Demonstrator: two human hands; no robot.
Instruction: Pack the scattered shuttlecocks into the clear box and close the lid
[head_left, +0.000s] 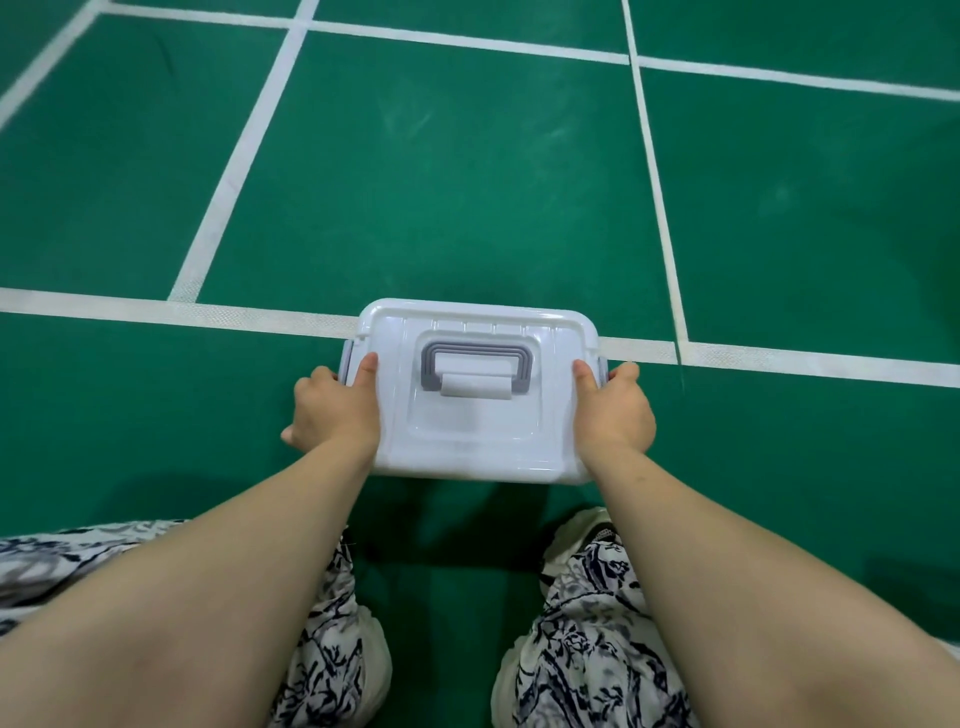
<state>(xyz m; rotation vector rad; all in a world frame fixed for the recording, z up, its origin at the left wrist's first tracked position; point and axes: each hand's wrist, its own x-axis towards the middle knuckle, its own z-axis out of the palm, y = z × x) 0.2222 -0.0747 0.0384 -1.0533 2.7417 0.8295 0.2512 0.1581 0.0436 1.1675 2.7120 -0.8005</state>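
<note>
The clear box (475, 395) is sitting on the green floor (467, 182), straddling a white court line (182, 312), lid (475, 431) on. The left hand (332, 410) and right hand (615, 408) are gripping its opposite ends, thumbs pressing the lid, fingers curling around the sides.

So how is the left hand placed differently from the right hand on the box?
The left hand grips the left end of the box; the right hand grips the right end. A left fingertip pokes out beside the wrist; none shows on the right. Both thumbs rest on the lid.
</note>
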